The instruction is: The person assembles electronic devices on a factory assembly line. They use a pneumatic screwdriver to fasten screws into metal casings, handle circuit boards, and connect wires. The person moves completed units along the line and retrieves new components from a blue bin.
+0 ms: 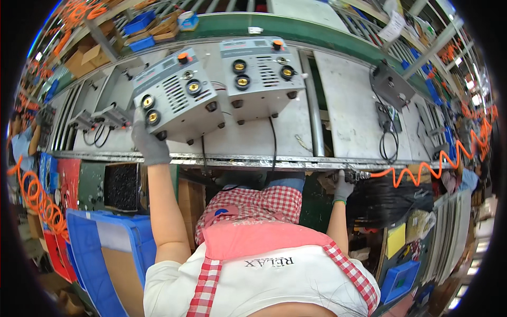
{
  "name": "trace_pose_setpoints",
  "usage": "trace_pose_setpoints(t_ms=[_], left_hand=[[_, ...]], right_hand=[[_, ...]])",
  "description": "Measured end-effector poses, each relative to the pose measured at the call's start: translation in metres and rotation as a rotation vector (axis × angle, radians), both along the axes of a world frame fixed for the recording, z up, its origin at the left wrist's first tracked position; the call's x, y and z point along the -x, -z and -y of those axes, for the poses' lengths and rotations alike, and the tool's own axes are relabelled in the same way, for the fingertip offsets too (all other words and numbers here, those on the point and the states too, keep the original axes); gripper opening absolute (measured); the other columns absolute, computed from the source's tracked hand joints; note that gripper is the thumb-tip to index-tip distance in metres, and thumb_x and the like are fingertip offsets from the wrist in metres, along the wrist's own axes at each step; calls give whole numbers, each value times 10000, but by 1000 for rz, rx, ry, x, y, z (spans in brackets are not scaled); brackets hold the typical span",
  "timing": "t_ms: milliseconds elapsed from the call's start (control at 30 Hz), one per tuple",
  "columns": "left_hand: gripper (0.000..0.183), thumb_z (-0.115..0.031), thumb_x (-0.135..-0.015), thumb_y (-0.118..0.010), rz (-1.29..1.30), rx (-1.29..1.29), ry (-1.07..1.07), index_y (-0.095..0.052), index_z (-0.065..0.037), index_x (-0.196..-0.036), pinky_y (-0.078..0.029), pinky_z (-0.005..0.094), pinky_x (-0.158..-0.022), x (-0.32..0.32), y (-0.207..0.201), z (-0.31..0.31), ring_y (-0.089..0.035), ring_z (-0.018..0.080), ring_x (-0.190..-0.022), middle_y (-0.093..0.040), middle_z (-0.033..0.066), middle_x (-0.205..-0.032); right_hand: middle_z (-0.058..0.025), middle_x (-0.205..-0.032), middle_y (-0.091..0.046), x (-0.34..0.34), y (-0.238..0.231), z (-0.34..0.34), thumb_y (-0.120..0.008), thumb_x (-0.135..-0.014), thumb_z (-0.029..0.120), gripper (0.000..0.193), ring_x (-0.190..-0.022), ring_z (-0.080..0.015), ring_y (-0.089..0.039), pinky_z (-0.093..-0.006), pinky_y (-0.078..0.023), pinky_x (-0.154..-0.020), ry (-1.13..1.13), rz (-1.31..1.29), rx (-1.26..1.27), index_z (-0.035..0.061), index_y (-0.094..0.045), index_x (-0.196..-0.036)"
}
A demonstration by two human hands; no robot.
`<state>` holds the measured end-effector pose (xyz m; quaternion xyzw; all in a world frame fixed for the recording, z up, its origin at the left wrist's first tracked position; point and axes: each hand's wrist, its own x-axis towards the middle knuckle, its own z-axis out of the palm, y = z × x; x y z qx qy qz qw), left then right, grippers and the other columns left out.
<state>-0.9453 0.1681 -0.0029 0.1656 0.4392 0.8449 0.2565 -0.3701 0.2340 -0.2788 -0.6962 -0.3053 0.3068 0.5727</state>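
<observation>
Two grey metal boxes with orange knobs, vents and brass sockets, like welding machines, stand side by side on the bench. My left hand [150, 141], in a grey glove, grips the lower left edge of the left welding machine [177, 100], which sits at an angle. Close against its right side is the right welding machine [260, 79]. Dark cables hang from both over the bench's front edge. Low at the right, my gloved right hand [343, 189] is closed around a dark air screwdriver [357, 176] at that edge. Its fingers are partly hidden.
An orange coiled hose [417, 171] runs right from the tool. A dark panel with cables [391, 84] stands on the right of the bench; open grey housings [108, 87] stand left. Below are a blue crate [84, 238] and a bin of black parts [122, 186].
</observation>
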Motion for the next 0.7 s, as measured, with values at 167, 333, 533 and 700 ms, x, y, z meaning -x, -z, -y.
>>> trace_pose_setpoints(t_ms=[167, 333, 533, 700], left_hand=[[357, -298, -939, -536, -249, 106, -26, -581, -41, -1182, -533, 290, -730, 40, 28, 1, -640, 152, -918, -645, 65, -1066], [310, -316, -949, -547, 12, 2, -43, -637, -27, -1016, -499, 242, -575, 11, -4, 4, -610, 103, -698, -639, 35, -859], [320, -314, -951, -546, 194, -77, -67, -585, -31, -1096, -503, 295, -747, -17, -10, 5, -603, 134, -850, -630, 55, -975], [232, -14, -905, -479, 690, -39, -54, -497, 22, -1133, -538, 302, -774, 30, 79, 31, -575, 204, -858, -554, 121, -994]], right_hand=[[-61, -978, -659, 1, -29, -3, -789, -730, 123, 348, -823, -176, -615, -330, -513, -776, -21, 230, -97, -34, -644, -1006], [-42, -896, -619, -24, -99, -4, -662, -802, 196, 267, -788, -178, -584, -315, -496, -733, -321, -155, -302, 27, -636, -1007], [-99, -1007, -588, 124, -350, 24, -637, -799, 278, 390, -1020, -230, -548, -435, -477, -844, -585, -680, -1046, 127, -558, -1149], [24, -777, -450, 199, -401, 26, -633, -790, 154, 246, -599, -97, -412, -232, -383, -556, -1217, -1117, -1046, 120, -520, -1006]])
